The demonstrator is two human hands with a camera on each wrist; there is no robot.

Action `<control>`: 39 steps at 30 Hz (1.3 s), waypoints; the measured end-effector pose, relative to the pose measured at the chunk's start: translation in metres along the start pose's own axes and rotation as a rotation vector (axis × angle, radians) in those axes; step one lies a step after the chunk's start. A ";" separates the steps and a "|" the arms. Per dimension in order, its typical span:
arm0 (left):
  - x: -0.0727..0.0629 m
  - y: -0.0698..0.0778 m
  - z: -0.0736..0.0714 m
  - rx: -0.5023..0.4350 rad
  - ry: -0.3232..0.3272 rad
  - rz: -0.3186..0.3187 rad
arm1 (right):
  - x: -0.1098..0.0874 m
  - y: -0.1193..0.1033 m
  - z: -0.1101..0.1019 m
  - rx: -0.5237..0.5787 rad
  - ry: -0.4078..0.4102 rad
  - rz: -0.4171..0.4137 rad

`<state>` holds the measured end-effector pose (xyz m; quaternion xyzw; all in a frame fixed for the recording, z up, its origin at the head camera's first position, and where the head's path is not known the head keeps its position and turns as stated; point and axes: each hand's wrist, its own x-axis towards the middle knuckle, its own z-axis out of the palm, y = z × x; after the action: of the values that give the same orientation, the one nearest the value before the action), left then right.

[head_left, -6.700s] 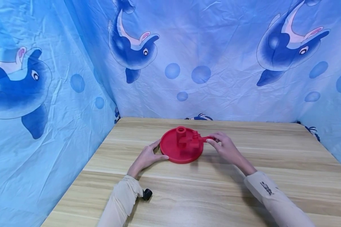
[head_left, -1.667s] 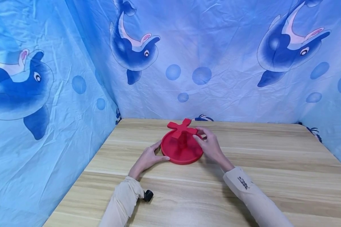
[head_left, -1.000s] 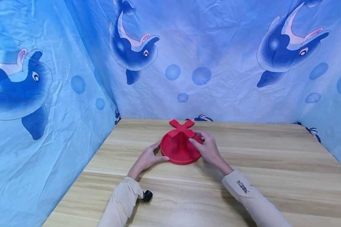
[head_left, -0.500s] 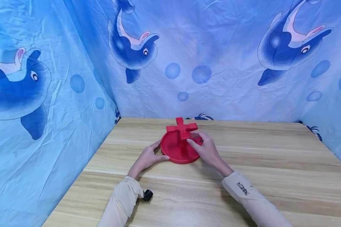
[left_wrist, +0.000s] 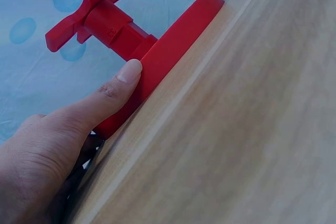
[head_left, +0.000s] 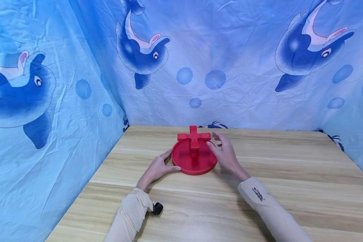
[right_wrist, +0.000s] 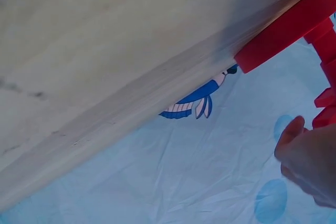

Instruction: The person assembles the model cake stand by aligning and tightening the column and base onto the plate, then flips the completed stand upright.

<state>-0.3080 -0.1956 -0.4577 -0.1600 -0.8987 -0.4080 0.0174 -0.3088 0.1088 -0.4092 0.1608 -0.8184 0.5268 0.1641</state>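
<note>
A red round base point(head_left: 181, 163) with a raised rim lies on the wooden table. From its middle rises a red post point(left_wrist: 109, 23), topped by a red four-armed cross point(head_left: 194, 136). My left hand point(head_left: 158, 168) holds the base by its left side, thumb at the front rim and fingers round the back. Beside the cross's right arm is my right hand point(head_left: 227, 155), thumb and fingers spread around its tip with nothing gripped. In the right wrist view, this hand point(right_wrist: 310, 156) is close to the cross, which is partly cut off by the frame.
The wood-grain table point(head_left: 199, 208) reaches back to a blue curtain point(head_left: 239, 101) printed with dolphins, which also hangs at the left and right. A small black device point(head_left: 158, 208) sits at the left sleeve cuff.
Earlier, my right hand held a red piece by an arm beside the bare post; the cross now tops the post. The cross has since turned, and my right hand has drawn back slightly. Left hand unchanged.
</note>
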 end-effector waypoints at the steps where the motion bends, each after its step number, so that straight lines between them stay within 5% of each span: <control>1: 0.000 0.000 0.000 -0.002 0.000 -0.002 | 0.001 0.000 0.000 0.004 -0.016 0.007; 8: -0.001 0.000 0.000 -0.001 -0.001 -0.001 | 0.005 0.001 0.000 0.040 -0.099 0.028; 39: 0.000 -0.003 0.001 0.009 0.002 0.015 | -0.014 -0.008 0.001 0.013 -0.054 -0.040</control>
<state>-0.3086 -0.1969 -0.4600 -0.1664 -0.8993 -0.4038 0.0220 -0.2931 0.1065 -0.4093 0.1923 -0.8156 0.5243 0.1513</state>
